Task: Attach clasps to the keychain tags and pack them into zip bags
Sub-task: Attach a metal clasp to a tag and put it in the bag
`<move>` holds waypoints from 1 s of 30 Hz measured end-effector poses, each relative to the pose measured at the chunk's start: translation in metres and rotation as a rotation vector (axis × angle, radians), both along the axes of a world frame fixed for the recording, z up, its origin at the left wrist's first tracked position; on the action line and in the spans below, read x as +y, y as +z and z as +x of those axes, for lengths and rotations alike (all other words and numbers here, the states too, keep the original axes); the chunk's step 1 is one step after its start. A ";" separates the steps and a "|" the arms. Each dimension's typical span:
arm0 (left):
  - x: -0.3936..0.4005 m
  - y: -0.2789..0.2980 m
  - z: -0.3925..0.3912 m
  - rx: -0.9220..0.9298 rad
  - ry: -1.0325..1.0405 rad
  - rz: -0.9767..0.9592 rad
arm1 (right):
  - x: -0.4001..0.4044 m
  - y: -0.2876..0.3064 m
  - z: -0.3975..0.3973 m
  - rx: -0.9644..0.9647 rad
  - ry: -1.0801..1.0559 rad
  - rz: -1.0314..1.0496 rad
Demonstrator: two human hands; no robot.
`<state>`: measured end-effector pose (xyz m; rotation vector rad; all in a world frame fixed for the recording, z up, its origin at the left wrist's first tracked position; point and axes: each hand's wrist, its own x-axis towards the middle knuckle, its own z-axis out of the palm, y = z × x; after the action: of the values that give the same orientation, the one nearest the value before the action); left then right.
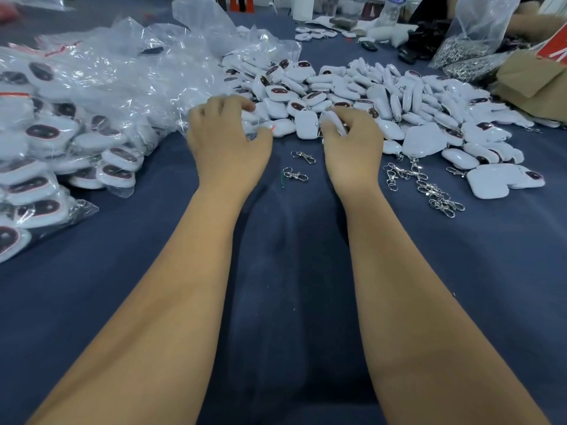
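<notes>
Gripping a bag [171, 118] and tag [333, 121], both hands [228, 142] [352, 145] edge the pile [383, 99].

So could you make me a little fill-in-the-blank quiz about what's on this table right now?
1. The right hand grips a white ____ at the edge of the loose pile.
2. The left hand is at the edge of a clear plastic ____.
3. Two loose metal clasps lie on the cloth ____ the two hands.
4. The table cloth is dark ____.

Missing words: tag; bag; between; blue
</notes>
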<state>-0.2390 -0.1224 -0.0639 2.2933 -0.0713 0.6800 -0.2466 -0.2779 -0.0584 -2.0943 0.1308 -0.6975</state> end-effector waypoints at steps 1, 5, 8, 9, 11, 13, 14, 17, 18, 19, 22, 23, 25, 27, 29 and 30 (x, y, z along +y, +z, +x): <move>-0.001 0.003 -0.001 -0.023 -0.101 -0.160 | 0.005 0.002 -0.003 -0.034 0.049 0.098; -0.007 0.009 -0.006 0.186 -0.378 -0.588 | 0.023 0.005 -0.007 -0.027 0.235 0.326; -0.008 0.005 -0.002 0.292 -0.432 -0.706 | 0.033 0.000 -0.005 0.094 0.316 0.502; -0.007 0.003 -0.001 0.310 -0.431 -0.723 | 0.035 -0.001 -0.005 0.154 0.319 0.532; -0.005 0.001 0.002 0.331 -0.431 -0.717 | 0.034 -0.001 -0.004 0.213 0.351 0.594; -0.004 0.000 0.002 0.331 -0.426 -0.761 | 0.030 -0.001 -0.003 0.215 0.403 0.662; -0.003 0.001 0.002 0.326 -0.417 -0.798 | 0.028 0.000 -0.003 0.212 0.412 0.690; -0.001 0.003 0.002 0.328 -0.388 -0.906 | 0.025 0.000 -0.002 0.193 0.385 0.738; 0.000 0.003 0.003 0.337 -0.382 -0.933 | 0.024 0.000 -0.002 0.183 0.385 0.745; 0.000 0.004 0.003 0.347 -0.382 -0.946 | 0.024 0.000 -0.002 0.178 0.393 0.741; -0.001 0.004 0.003 0.362 -0.409 -0.912 | 0.024 0.000 -0.004 0.190 0.433 0.735; -0.001 0.004 0.003 0.360 -0.414 -0.897 | 0.024 0.000 -0.004 0.196 0.439 0.744; -0.002 0.004 0.003 0.353 -0.419 -0.881 | 0.024 -0.001 -0.003 0.198 0.416 0.764; -0.002 0.005 0.002 0.347 -0.422 -0.889 | 0.024 -0.001 -0.002 0.185 0.362 0.810; -0.003 0.005 0.002 0.341 -0.413 -0.911 | 0.024 0.000 -0.002 0.173 0.338 0.841; -0.004 0.005 0.002 0.338 -0.406 -0.909 | 0.023 0.000 -0.002 0.171 0.347 0.829</move>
<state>-0.2369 -0.1267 -0.0589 1.4158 -0.0506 0.0569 -0.2485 -0.2547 -0.0583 -1.3206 0.1197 -0.1870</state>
